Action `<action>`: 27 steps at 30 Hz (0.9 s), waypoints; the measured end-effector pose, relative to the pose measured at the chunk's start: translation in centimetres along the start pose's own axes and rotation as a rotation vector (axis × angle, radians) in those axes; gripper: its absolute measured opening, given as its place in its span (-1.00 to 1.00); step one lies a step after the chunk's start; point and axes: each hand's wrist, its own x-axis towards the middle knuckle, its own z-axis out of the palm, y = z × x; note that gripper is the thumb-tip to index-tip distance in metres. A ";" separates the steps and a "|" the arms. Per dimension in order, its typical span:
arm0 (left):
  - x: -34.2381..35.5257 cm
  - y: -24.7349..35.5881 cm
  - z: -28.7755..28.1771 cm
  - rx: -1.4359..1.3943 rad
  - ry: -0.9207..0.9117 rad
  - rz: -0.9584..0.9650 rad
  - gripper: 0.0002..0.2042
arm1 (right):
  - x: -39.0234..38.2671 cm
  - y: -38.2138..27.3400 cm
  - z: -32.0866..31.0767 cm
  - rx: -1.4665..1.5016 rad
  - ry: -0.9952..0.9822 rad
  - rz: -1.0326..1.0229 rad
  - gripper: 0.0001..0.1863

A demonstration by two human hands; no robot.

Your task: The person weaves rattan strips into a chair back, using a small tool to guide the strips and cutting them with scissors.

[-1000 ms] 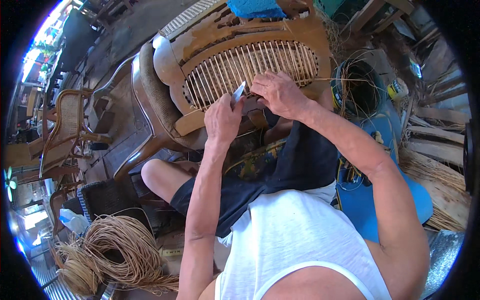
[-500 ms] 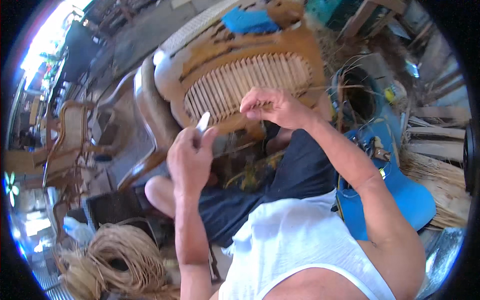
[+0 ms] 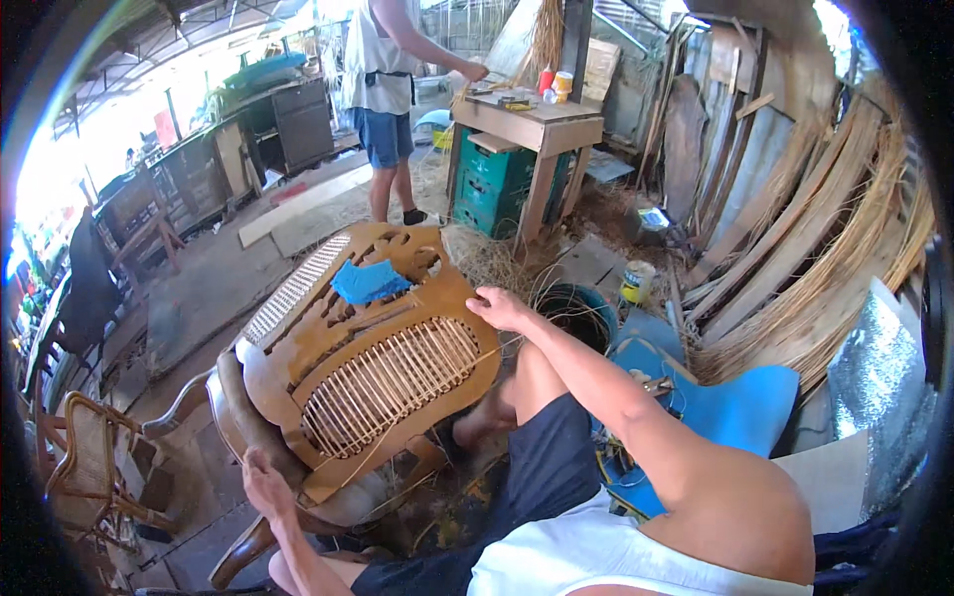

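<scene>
A carved wooden chair back [image 3: 288, 382] lies tilted before me. Closely spaced cane strands [image 3: 393, 385] cross its near oval opening. A blue cloth [image 3: 370, 283] rests on the carving in the middle, and a woven cane panel [image 3: 298, 288] fills the far opening. At the right rim of the chair back, my right hand [image 3: 500, 310] is closed over the edge. My left hand [image 3: 266, 485] is low beside the curved armrest [image 3: 253, 407], fingers curled; whatever they hold is hidden. A loose strand trails along the near edge.
Another person [image 3: 383, 89] stands at a wooden table [image 3: 542, 131] beyond the chair. Long cane bundles [image 3: 835, 238] lean at the right, near a dark bucket [image 3: 576, 316] and a blue plastic seat [image 3: 735, 382]. A caned chair [image 3: 84, 447] stands at the left.
The view has swung up and right, bringing the other person and table into sight. My right hand has moved onto the chair rim. My left hand has dropped leftward; its pale blade no longer shows.
</scene>
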 end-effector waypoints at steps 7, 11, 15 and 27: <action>0.4 2.0 -0.1 -0.195 -0.138 -0.251 -0.54 | 2.4 -1.9 3.6 0.123 0.216 0.371 -0.03; 1.0 4.3 -0.5 -0.284 -0.166 -0.358 -0.51 | 1.9 -1.7 4.1 0.230 0.285 0.400 -0.11; 1.0 5.4 -0.6 -0.268 -0.146 -0.262 -0.63 | 1.1 -2.0 5.1 0.335 0.438 0.284 -0.24; 0.5 3.0 2.1 -0.438 -0.101 -0.176 -0.78 | -0.1 -3.5 4.2 0.117 0.357 0.366 -0.24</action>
